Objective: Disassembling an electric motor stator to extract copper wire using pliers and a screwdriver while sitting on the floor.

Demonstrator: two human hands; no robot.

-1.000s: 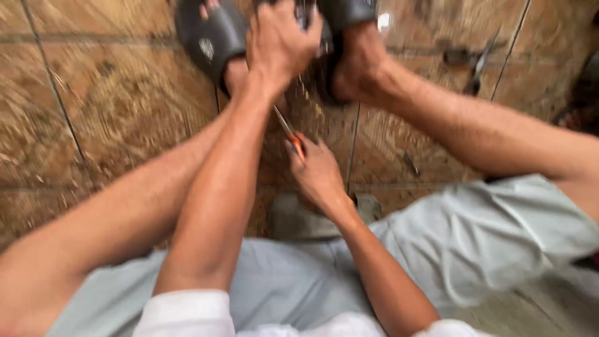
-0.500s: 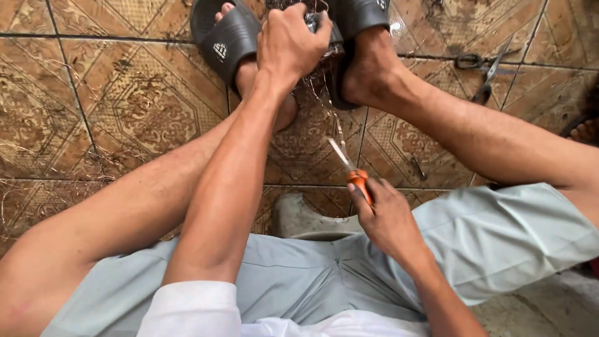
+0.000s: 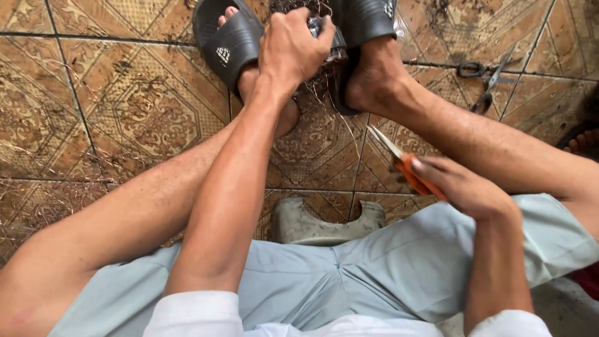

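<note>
While you sit on the low stool [image 3: 299,224] with your knees spread, your right hand [image 3: 465,187] is nearest you, closed around the orange handles of the snips [image 3: 404,163]; their blades point up and left, apart from the tangle ahead. Your left arm stretches forward between your legs, and your left hand [image 3: 290,47] is curled tight over a small grey object [image 3: 319,28] wrapped in a wire tangle [image 3: 315,87]. What that object is cannot be made out. It sits pinned between your two feet, the left in a black sandal [image 3: 228,40] and the right in another sandal [image 3: 368,19]. Loose strands trail down from it onto the floor [image 3: 112,106]. Farther right, scissors [image 3: 490,81] lie on the tiles, well apart from both hands.
</note>
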